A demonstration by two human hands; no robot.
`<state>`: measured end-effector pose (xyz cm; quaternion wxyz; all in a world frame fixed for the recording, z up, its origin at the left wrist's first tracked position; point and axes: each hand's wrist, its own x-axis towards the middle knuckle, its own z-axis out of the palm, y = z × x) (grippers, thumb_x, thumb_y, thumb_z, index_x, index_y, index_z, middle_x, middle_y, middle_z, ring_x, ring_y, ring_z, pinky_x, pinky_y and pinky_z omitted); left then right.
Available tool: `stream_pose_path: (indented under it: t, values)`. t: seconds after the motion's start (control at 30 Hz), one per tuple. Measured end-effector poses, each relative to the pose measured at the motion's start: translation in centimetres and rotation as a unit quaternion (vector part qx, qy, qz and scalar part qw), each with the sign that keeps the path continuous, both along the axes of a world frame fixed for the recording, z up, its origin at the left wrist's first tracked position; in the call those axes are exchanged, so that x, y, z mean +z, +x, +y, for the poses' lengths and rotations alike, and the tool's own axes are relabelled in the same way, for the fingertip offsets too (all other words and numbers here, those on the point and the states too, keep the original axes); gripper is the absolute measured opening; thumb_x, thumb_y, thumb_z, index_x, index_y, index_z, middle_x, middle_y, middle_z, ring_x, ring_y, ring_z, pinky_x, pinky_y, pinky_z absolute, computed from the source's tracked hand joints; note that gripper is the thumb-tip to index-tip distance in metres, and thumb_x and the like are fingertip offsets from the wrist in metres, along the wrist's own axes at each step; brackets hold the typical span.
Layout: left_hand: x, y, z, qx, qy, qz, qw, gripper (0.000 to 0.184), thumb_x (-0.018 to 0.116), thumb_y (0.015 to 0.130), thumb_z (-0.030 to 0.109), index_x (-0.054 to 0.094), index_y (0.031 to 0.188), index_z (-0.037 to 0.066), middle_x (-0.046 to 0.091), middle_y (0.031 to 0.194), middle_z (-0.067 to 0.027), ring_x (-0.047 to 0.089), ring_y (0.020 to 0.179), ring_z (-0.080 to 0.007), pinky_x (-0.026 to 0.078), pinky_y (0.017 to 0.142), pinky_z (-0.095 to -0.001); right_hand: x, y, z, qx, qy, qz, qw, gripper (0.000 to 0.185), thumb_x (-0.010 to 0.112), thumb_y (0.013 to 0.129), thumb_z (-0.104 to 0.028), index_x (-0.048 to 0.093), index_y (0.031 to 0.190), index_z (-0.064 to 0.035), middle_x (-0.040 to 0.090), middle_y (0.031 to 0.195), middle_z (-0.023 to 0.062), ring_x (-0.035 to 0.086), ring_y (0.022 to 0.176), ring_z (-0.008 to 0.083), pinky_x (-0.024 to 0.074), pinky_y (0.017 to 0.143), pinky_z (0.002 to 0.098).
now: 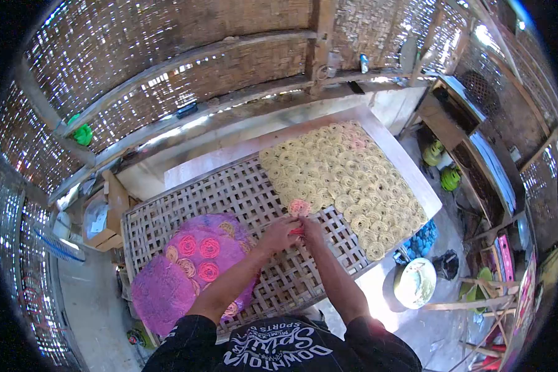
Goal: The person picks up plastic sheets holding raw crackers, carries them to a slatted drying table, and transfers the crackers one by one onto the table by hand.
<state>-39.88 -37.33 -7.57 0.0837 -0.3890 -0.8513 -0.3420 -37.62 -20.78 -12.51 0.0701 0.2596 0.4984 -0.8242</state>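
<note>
My left hand (280,234) and my right hand (312,230) meet over the woven slatted rack (217,192), fingers closed together. A pink noodle-like coil (299,208) shows at my fingertips, beside the rows of pale coils; whether it rests on the rack is unclear. A bit of red coil (297,231) shows between my hands, by the left fingers. Pale yellow coils (328,164) cover the rack's right part in close rows. On the left of the rack is a purple mesh cloth (164,297), with red coils (209,248) and several tan ones on it.
A white bucket (415,283) stands on the floor at the right, near a blue heap (423,240) and a black bag (446,265). A cardboard box (105,217) sits left of the rack. Wooden shelves (471,149) line the right; a woven bamboo wall (242,68) rises behind.
</note>
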Motion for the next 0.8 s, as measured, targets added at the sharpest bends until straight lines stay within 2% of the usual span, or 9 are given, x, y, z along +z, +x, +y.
stream_pose_path:
  t: [0.07, 0.1, 0.17, 0.2, 0.27, 0.43, 0.6, 0.73, 0.8]
  values:
    - [-2.3, -0.4, 0.0, -0.030, -0.015, 0.083, 0.996, 0.036, 0.067, 0.082, 0.028, 0.066, 0.105, 0.001, 0.064, 0.107, -0.0143, 0.062, 0.100, -0.0296, 0.050, 0.088, -0.0384, -3.0, -0.7, 2.2, -0.044, 0.082, 0.073, 0.993, 0.012, 0.061, 0.086, -0.009, 0.067, 0.093, -0.0030, 0.068, 0.081, 0.0050, 0.065, 0.067, 0.0121, 0.0516, 0.056, 0.0239]
    - [-3.1, -0.8, -1.3, -0.029, 0.056, -0.092, 0.994, 0.035, 0.067, 0.081, 0.030, 0.066, 0.102, 0.002, 0.064, 0.105, -0.0148, 0.061, 0.099, -0.0313, 0.049, 0.089, -0.0404, -4.1, -1.4, 3.6, -0.073, 0.116, 0.072, 0.988, 0.013, 0.060, 0.085, -0.008, 0.067, 0.094, -0.0026, 0.068, 0.082, 0.0057, 0.065, 0.067, 0.0129, 0.0519, 0.057, 0.0247]
    - [-3.6, -1.3, -5.7, 0.023, -0.046, -0.124, 0.991, 0.036, 0.066, 0.080, 0.031, 0.066, 0.101, 0.002, 0.064, 0.102, -0.0153, 0.061, 0.097, -0.0329, 0.047, 0.090, -0.0420, -6.2, -2.4, 6.2, -0.124, 0.184, 0.069, 0.973, 0.015, 0.060, 0.085, -0.007, 0.067, 0.097, -0.0017, 0.069, 0.083, 0.0072, 0.065, 0.067, 0.0146, 0.0526, 0.058, 0.0263]
    - [-3.4, -1.8, -9.0, 0.071, -0.213, 0.027, 0.974, 0.036, 0.066, 0.079, 0.030, 0.064, 0.102, 0.002, 0.064, 0.099, -0.0154, 0.061, 0.096, -0.0329, 0.047, 0.089, -0.0415, -6.6, -2.7, 7.4, -0.113, 0.265, 0.065, 0.955, 0.017, 0.060, 0.085, -0.008, 0.066, 0.099, -0.0007, 0.069, 0.086, 0.0082, 0.065, 0.069, 0.0160, 0.0528, 0.061, 0.0274]
    - [-6.9, -2.3, -16.4, 0.139, -0.380, 0.041, 0.914, 0.043, 0.066, 0.076, 0.023, 0.059, 0.113, 0.002, 0.062, 0.108, -0.0175, 0.059, 0.103, -0.0328, 0.047, 0.089, -0.0426, -7.0, -3.3, 9.4, -0.089, 0.421, 0.059, 0.901, 0.021, 0.060, 0.085, -0.008, 0.065, 0.103, 0.0014, 0.069, 0.090, 0.0102, 0.066, 0.073, 0.0186, 0.0533, 0.066, 0.0296]
    - [-3.6, 4.1, -23.1, 0.231, -0.347, 0.011, 0.909, 0.046, 0.061, 0.075, 0.013, 0.055, 0.119, 0.001, 0.049, 0.130, -0.0197, 0.049, 0.119, -0.0328, 0.045, 0.093, -0.0484, -4.5, -2.5, 9.9, -0.105, 0.520, 0.054, 0.846, 0.031, 0.061, 0.085, -0.017, 0.063, 0.110, -0.0003, 0.068, 0.095, 0.0164, 0.065, 0.088, 0.0308, 0.0500, 0.081, 0.0398]
    - [-3.0, 3.5, -22.6, 0.243, -0.382, -0.102, 0.886, 0.043, 0.063, 0.073, 0.011, 0.054, 0.113, 0.000, 0.059, 0.116, -0.0179, 0.052, 0.117, -0.0345, 0.045, 0.093, -0.0462, -1.1, -0.4, 8.9, -0.108, 0.697, 0.107, 0.700, 0.034, 0.059, 0.087, -0.022, 0.058, 0.115, -0.0037, 0.059, 0.109, 0.0207, 0.057, 0.101, 0.0406, 0.0464, 0.087, 0.0473]
    - [-3.0, 2.9, -22.5, 0.249, -0.231, -0.111, 0.934, 0.036, 0.058, 0.074, 0.008, 0.054, 0.110, 0.002, 0.061, 0.108, -0.0204, 0.059, 0.104, -0.0359, 0.049, 0.088, -0.0455, 0.1, 2.3, 3.7, -0.100, 0.732, 0.162, 0.655, 0.032, 0.063, 0.087, -0.023, 0.059, 0.111, -0.0018, 0.061, 0.103, 0.0205, 0.061, 0.094, 0.0343, 0.0479, 0.083, 0.0433]
    - [-1.6, 3.1, -21.0, 0.252, -0.185, -0.171, 0.934, 0.037, 0.058, 0.075, 0.008, 0.054, 0.112, 0.004, 0.060, 0.108, -0.0212, 0.060, 0.100, -0.0364, 0.049, 0.086, -0.0454, -1.7, 4.1, 0.8, 0.094, 0.531, 0.148, 0.829, 0.035, 0.064, 0.088, -0.023, 0.057, 0.114, -0.0004, 0.062, 0.101, 0.0175, 0.063, 0.086, 0.0285, 0.0513, 0.074, 0.0388]
